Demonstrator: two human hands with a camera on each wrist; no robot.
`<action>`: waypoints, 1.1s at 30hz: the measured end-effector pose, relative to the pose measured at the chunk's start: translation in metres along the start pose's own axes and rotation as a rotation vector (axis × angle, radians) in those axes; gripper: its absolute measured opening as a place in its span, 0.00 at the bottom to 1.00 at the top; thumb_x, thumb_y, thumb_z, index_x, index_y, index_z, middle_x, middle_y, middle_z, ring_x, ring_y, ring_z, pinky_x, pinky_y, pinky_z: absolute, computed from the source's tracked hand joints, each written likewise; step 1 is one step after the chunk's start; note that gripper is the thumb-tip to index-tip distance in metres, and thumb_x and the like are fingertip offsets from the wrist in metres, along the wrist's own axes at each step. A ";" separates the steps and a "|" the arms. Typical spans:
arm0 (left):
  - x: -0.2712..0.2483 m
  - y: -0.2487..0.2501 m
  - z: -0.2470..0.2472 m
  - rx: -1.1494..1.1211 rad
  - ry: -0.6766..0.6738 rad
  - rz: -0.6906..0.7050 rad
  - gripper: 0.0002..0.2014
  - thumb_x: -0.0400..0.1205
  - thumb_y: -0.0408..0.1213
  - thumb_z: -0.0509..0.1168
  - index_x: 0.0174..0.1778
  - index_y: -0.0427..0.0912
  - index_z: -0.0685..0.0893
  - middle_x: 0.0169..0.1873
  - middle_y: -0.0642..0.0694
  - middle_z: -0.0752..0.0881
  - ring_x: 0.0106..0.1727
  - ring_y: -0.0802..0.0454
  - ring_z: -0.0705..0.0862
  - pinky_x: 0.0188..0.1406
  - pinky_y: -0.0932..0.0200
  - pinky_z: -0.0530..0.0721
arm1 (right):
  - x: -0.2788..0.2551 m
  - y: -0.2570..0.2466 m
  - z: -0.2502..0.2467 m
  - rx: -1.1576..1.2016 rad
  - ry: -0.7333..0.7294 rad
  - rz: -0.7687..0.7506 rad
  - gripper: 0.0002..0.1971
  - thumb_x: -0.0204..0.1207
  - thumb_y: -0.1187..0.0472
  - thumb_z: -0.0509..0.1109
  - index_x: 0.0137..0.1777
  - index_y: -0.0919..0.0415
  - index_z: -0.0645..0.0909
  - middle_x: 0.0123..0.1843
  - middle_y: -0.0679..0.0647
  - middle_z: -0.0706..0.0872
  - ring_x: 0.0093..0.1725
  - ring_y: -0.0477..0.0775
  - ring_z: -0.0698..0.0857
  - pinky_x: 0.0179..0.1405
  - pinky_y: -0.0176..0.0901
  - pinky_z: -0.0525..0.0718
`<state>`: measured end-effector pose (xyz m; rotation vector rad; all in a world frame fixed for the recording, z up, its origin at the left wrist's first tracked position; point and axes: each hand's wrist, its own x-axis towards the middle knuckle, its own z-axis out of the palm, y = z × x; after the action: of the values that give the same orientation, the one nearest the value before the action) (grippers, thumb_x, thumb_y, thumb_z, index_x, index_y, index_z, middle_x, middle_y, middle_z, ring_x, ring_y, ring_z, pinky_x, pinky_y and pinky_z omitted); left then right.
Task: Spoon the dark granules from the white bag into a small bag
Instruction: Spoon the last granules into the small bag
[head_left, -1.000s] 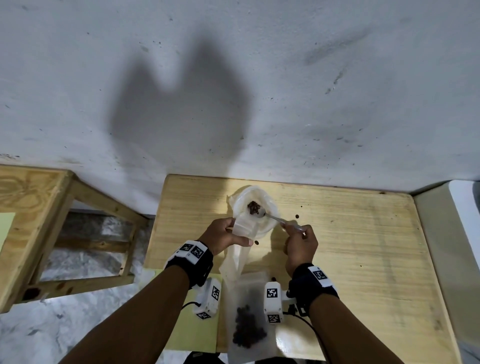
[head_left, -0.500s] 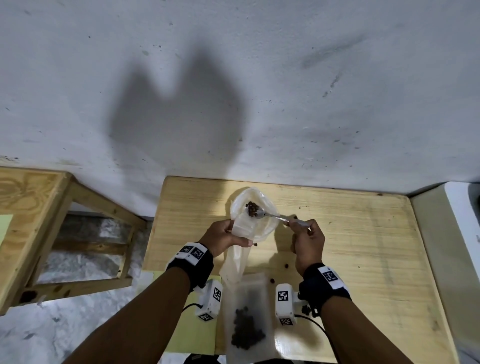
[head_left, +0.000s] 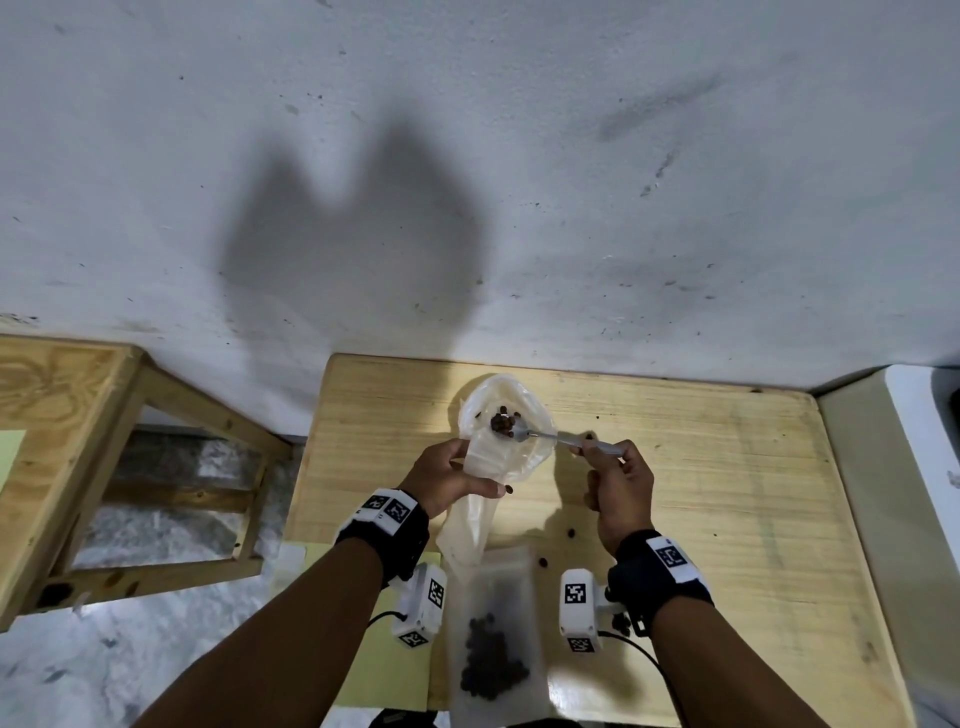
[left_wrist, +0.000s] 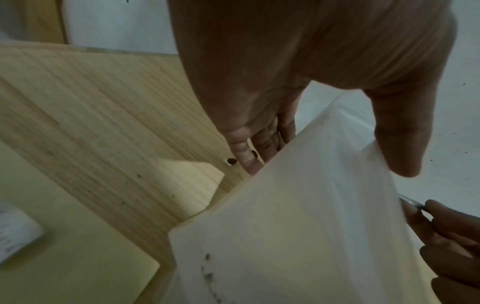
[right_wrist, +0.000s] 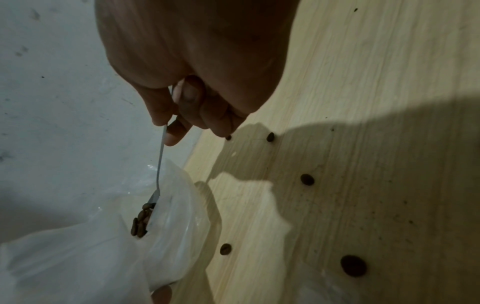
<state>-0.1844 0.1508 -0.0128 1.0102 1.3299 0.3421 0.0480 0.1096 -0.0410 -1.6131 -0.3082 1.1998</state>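
My left hand grips the side of a white plastic bag, holding its mouth open above the wooden table. In the left wrist view the left hand pinches the white bag between thumb and fingers. My right hand pinches the handle of a metal spoon. The spoon's bowl carries dark granules inside the bag mouth. The right wrist view shows the right hand, the spoon and its granules. A small clear bag holding granules lies flat at the near edge.
Loose granules dot the table near my right hand, and loose granules show in the right wrist view. A wooden frame stands at the left, a white unit at the right, the wall behind. A yellow-green sheet lies under my left wrist.
My right hand has shifted slightly to the right and farther from me with the spoon. The spoon's bowl stays at the bag mouth. The left hand keeps its hold.
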 end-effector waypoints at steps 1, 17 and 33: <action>0.000 -0.001 0.000 0.005 0.013 -0.002 0.28 0.63 0.35 0.84 0.60 0.48 0.86 0.50 0.52 0.92 0.55 0.53 0.89 0.56 0.58 0.85 | -0.001 0.000 -0.001 0.002 -0.004 -0.003 0.17 0.77 0.64 0.76 0.33 0.53 0.71 0.42 0.64 0.74 0.22 0.47 0.62 0.19 0.36 0.60; 0.007 -0.012 0.002 0.159 0.064 0.007 0.43 0.54 0.38 0.87 0.68 0.47 0.81 0.59 0.54 0.87 0.60 0.53 0.85 0.56 0.59 0.84 | -0.009 -0.025 -0.015 -0.024 -0.041 -0.083 0.19 0.79 0.67 0.72 0.32 0.53 0.68 0.30 0.56 0.65 0.24 0.49 0.59 0.22 0.38 0.59; 0.009 -0.013 0.006 0.194 0.087 0.002 0.49 0.51 0.44 0.87 0.72 0.47 0.78 0.65 0.53 0.83 0.65 0.52 0.81 0.61 0.57 0.82 | -0.035 -0.053 0.007 -0.420 -0.276 -0.492 0.21 0.76 0.68 0.77 0.31 0.47 0.72 0.39 0.56 0.91 0.27 0.53 0.73 0.26 0.41 0.71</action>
<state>-0.1809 0.1475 -0.0287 1.1695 1.4614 0.2639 0.0449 0.1110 0.0224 -1.5828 -1.1272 1.0075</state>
